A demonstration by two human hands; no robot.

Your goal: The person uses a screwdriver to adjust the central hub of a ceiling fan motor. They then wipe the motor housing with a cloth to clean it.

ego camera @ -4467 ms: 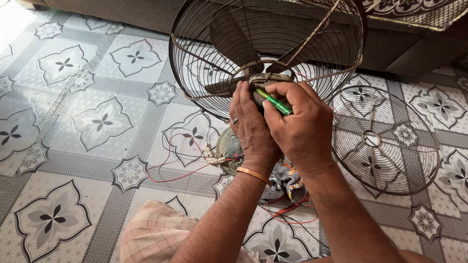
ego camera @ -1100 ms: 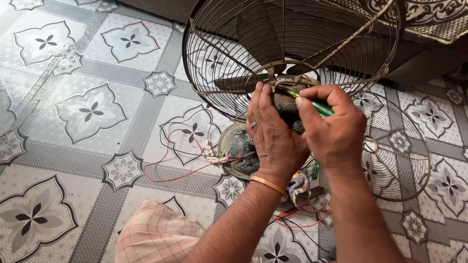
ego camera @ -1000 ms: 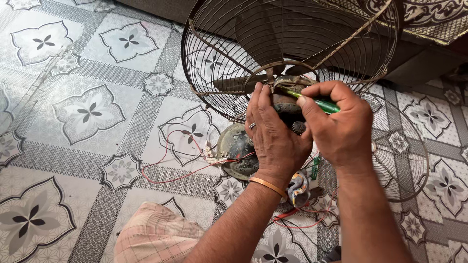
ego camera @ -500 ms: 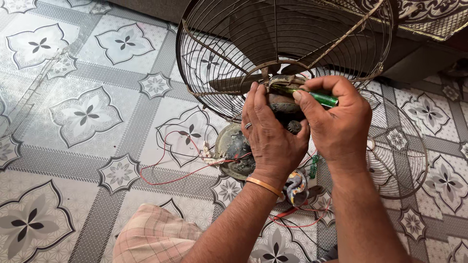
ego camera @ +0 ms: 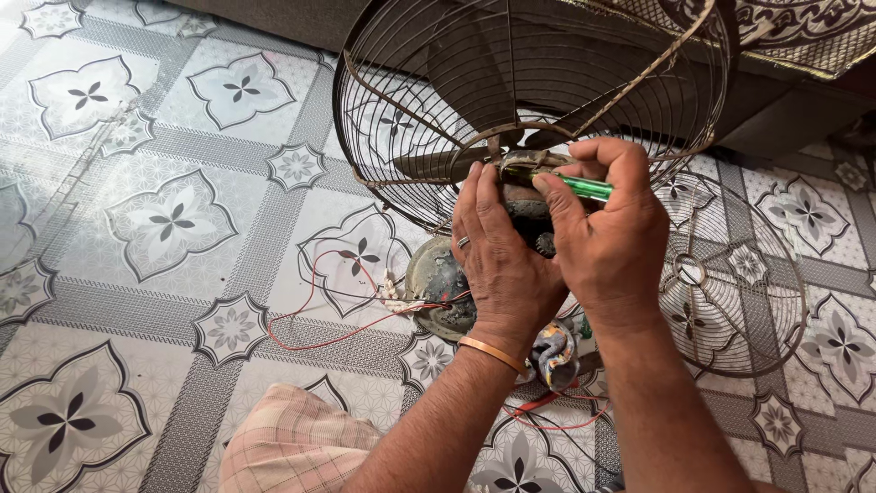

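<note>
**Fan still in pieces, hands busy at its middle**

The old brown wire fan cage with dark blades (ego camera: 511, 82) stands on the patterned tile floor (ego camera: 164, 219). Both hands are at its middle, where the dark round motor part (ego camera: 525, 205) sits.

The right hand (ego camera: 607, 233) has its fingers curled tight around a thin green-handled screwdriver (ego camera: 584, 187). The tip points left into the top of the motor part, but I cannot see just where it touches. The left hand (ego camera: 497, 260) lies flat against the motor part with its fingers close together, steadying it.

A lot looks undone. The loose round wire front guard (ego camera: 739, 283) lies flat on the floor to the right, off the fan. A dirty round metal cover (ego camera: 438, 288) lies on the floor under the hands. Thin red wires (ego camera: 319, 333) trail loose across the tiles. A small crumpled cloth (ego camera: 552, 351) lies just beside the wrists.

So I think the fan is open and the work on its middle is only partway. The guard, the cover and the wires are not yet back in place.
</note>
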